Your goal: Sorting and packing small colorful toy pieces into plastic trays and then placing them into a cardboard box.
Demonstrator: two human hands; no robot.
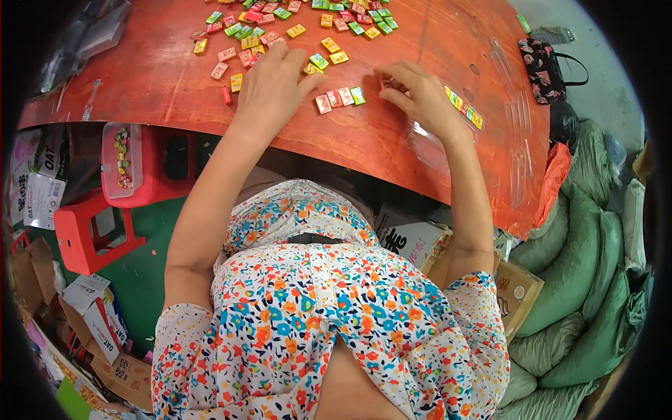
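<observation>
My left hand (271, 82) reaches over the near side of a scatter of small coloured boxes (296, 31), its thumb spread away from the fingers. Its fingertips are at the loose boxes, and what lies under the palm is hidden. To the right, my right hand (423, 96) pinches a small red box (385, 82) between thumb and fingers, mostly covered by them. Between the hands lies a short side-by-side row of boxes (339, 99), pinkish ones with a green one at the right end. A longer row of yellow, red and green boxes (464, 108) lies beyond my right wrist.
The red wooden table (189, 91) has a curved-looking near edge. Clear plastic trays (428, 148) lie under my right forearm and along the right side. At the left, a plastic tub of small boxes (120, 159) sits on a red stool. Green sacks (577, 259) are piled at right.
</observation>
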